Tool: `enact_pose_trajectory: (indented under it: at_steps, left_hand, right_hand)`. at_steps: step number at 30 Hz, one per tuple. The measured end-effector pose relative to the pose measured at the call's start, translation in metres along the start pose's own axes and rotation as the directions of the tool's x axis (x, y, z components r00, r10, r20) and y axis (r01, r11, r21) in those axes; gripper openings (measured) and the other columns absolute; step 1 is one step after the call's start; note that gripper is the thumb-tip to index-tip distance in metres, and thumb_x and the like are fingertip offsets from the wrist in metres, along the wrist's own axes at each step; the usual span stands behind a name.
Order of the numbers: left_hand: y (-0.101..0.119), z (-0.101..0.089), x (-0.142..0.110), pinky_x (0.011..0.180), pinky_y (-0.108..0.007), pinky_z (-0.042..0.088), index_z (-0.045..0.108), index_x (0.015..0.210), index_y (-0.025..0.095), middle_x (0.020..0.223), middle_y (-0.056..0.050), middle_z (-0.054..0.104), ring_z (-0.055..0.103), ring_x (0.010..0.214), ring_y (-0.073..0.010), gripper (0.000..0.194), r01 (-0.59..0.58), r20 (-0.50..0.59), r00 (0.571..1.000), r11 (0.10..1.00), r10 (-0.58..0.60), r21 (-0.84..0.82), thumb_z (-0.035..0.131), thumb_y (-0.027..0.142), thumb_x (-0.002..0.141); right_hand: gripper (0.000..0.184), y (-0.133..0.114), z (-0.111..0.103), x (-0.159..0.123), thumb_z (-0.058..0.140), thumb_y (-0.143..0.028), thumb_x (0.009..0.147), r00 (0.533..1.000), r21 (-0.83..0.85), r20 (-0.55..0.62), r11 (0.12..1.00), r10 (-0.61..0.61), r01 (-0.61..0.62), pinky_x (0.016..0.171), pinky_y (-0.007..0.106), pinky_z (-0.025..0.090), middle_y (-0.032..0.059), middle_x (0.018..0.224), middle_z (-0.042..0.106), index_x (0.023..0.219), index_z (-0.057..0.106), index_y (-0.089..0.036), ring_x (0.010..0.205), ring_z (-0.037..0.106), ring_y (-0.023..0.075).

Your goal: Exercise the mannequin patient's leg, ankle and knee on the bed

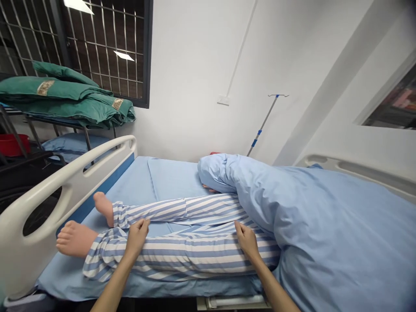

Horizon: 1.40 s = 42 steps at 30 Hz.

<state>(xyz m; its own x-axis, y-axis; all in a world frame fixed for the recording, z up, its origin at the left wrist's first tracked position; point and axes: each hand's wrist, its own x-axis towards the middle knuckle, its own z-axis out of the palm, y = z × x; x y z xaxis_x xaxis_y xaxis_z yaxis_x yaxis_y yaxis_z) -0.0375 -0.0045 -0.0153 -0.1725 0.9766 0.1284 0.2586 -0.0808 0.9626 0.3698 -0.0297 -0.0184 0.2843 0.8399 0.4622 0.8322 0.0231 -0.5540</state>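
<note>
At the left is a white bed rail (65, 190), and a training manikin (76, 238) lies near it on the blue bed sheet (130, 190), with its bare feet toward this rail. The person's left hand (137, 237) rests open on the striped trousers (182, 255) near the lower leg, grasping nothing, and the right hand (247, 239) lies open too, further up the leg, near the blue quilt (331, 225) that covers the upper body.

Open air above both hands! Out past the left hand (137, 236), the white bed rail (74, 182) blocks the way; just beyond the right hand (247, 239), the bunched blue duvet (325, 225) walls it off; ahead, bare sheet (136, 186) lies open.
</note>
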Motion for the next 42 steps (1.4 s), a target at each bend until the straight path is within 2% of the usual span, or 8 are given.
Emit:
enact_pose_trajectory:
  at_steps: [6,13,16,21,25,28,33,42]
  left_hand:
    - [0.002,0.035,-0.018,0.051,-0.022,0.024,0.032,0.053,0.019,0.049,0.006,0.028,0.031,0.051,-0.0088,0.036,-0.026,-0.027,0.999,0.999,0.027,0.028,0.039,0.045,0.078]
    - [0.032,0.086,-0.032,0.053,-0.022,0.023,0.03,0.052,0.019,0.05,0.006,0.029,0.032,0.052,-0.0083,0.036,-0.134,0.175,0.976,0.991,0.131,0.006,0.037,0.04,0.08]
    - [0.021,0.073,-0.025,0.054,-0.022,0.024,0.031,0.052,0.019,0.05,0.006,0.031,0.034,0.052,-0.0088,0.036,-0.134,0.152,0.981,0.989,0.122,0.068,0.037,0.04,0.08]
    - [-0.004,0.018,-0.018,0.056,-0.023,0.026,0.036,0.055,0.02,0.049,0.005,0.036,0.038,0.052,-0.01,0.032,-0.141,0.036,0.99,0.924,0.137,0.357,0.036,0.038,0.082]
    - [-0.014,-0.007,-0.024,0.065,-0.025,0.032,0.045,0.066,0.02,0.064,0.001,0.051,0.048,0.065,-0.0135,0.02,-0.286,0.0,0.943,0.813,0.332,0.507,0.038,0.031,0.083]
    - [-0.021,-0.008,-0.029,0.07,-0.028,0.034,0.05,0.074,0.02,0.075,-0.002,0.056,0.05,0.075,-0.0168,0.015,-0.393,0.072,0.895,0.704,0.44,0.592,0.039,0.026,0.082]
    - [-0.034,-0.004,-0.033,0.07,-0.032,0.034,0.055,0.076,0.019,0.073,-0.003,0.058,0.05,0.074,-0.0183,0.017,-0.417,0.131,0.872,0.578,0.471,0.702,0.04,0.024,0.082]
    - [-0.042,-0.003,-0.037,0.072,-0.032,0.036,0.058,0.082,0.018,0.077,-0.005,0.06,0.052,0.077,-0.0184,0.017,-0.419,0.082,0.852,0.579,0.517,0.7,0.041,0.02,0.081]
  right_hand:
    - [0.045,0.0,0.002,-0.001,0.031,-0.048,0.086,1.0,-0.055,0.028,0.998,-0.011,0.012,0.051,0.024,0.022,-0.0021,0.047,0.038,0.052,0.033,-0.018,0.05,0.037,0.0117]
    - [0.047,-0.002,0.002,-0.002,0.028,-0.047,0.087,0.998,-0.151,0.047,0.987,-0.046,0.052,0.05,0.025,0.022,-0.0007,0.045,0.043,0.051,0.038,-0.019,0.047,0.038,0.0125]
    - [0.046,-0.005,0.003,-0.002,0.029,-0.045,0.087,0.994,-0.283,0.096,0.956,-0.058,0.083,0.05,0.026,0.021,0.0014,0.047,0.05,0.052,0.044,-0.019,0.047,0.042,0.0136]
    - [0.039,-0.012,0.009,-0.005,0.036,-0.042,0.085,0.983,-0.512,0.177,0.848,-0.049,0.135,0.049,0.027,0.014,0.0036,0.051,0.057,0.058,0.053,-0.02,0.045,0.045,0.0138]
    - [0.034,-0.027,0.021,-0.015,0.037,-0.04,0.085,0.97,-0.539,0.227,0.818,-0.089,0.201,0.049,0.026,0.013,0.0021,0.053,0.058,0.062,0.051,-0.02,0.047,0.048,0.0134]
    - [0.03,-0.045,0.034,-0.025,0.039,-0.038,0.085,0.952,-0.504,0.261,0.818,-0.161,0.277,0.049,0.026,0.016,0.0004,0.055,0.057,0.063,0.048,-0.02,0.049,0.05,0.0132]
    - [0.029,-0.074,0.055,-0.039,0.039,-0.035,0.085,0.92,-0.428,0.278,0.821,-0.278,0.377,0.051,0.025,0.019,0.0,0.055,0.055,0.062,0.046,-0.019,0.051,0.05,0.0126]
    - [0.031,-0.144,0.103,-0.056,0.039,-0.035,0.085,0.87,-0.133,0.374,0.909,-0.323,0.395,0.051,0.025,0.021,-0.0006,0.051,0.051,0.059,0.043,-0.019,0.049,0.046,0.0115]
